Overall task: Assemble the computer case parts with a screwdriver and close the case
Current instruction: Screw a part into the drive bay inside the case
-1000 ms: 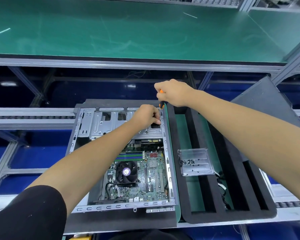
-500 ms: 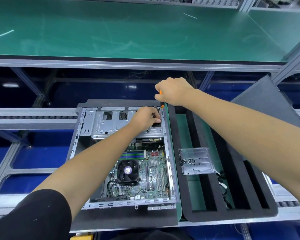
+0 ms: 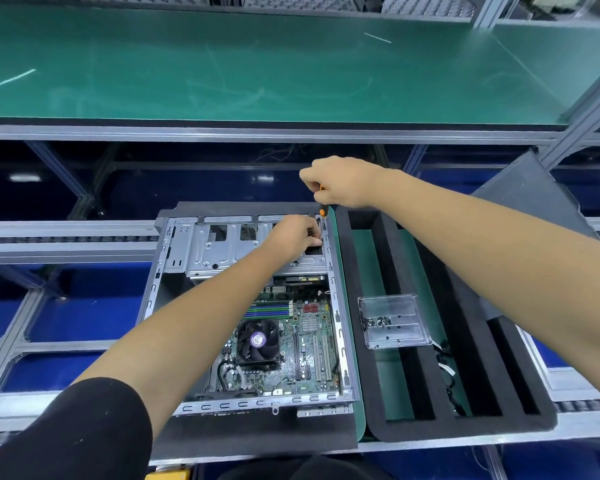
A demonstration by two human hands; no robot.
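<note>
Screwdriver (image 3: 321, 212) standing upright at the far right corner of the open computer case (image 3: 257, 306), being gripped by the curled right hand (image 3: 343, 183) high on the handle (slim, rigid, probably light), left hand (image 3: 293, 237) pinching near the tip, steadying.

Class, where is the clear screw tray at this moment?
In the head view, the clear screw tray lies right of the open computer case, on the black foam tray.
</note>
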